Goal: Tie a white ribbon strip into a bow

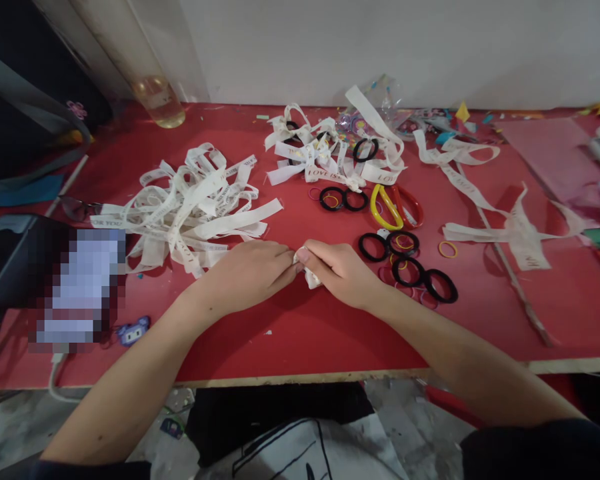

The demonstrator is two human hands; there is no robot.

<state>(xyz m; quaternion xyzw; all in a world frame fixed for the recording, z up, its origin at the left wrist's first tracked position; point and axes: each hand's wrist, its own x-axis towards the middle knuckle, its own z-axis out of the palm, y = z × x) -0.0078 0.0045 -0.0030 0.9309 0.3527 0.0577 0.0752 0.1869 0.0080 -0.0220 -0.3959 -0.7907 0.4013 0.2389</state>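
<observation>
Ribbon piece (311,277), small and white, sits bunched between both hands at the middle of the red table (300,347), close to the near edge. Left hand (250,270) lies knuckles up, fingers closed, with the tips pinching the left end of the piece. Right hand (343,270) is closed too, thumb and forefinger nipping the right end and the rest of the ribbon tucked under the palm. The hands touch at the fingertips. How the piece is folded cannot be told, since most of it is hidden.

Handling, as a judgement: very light, thin and limp. It holds no shape of its own, creases easily, and the satin-like face probably slips. It is not fragile. The best hold is a fingertip pinch at the ends or right on a fold, pressed down against the table.

- Ribbon pile (195,207): loose cut strips with print, just left of the left hand.
- Black hair ties (410,267): several rings just right of the right hand, some overlapping.
- Scissors (395,207): yellow and red handles, behind the ties.
- Tied bows (325,157): white heap further back, some on black rings.
- Yellow elastic (448,249): thin, apart to the right.
- Stick (515,287): thin, lying on the right side of the table.
</observation>
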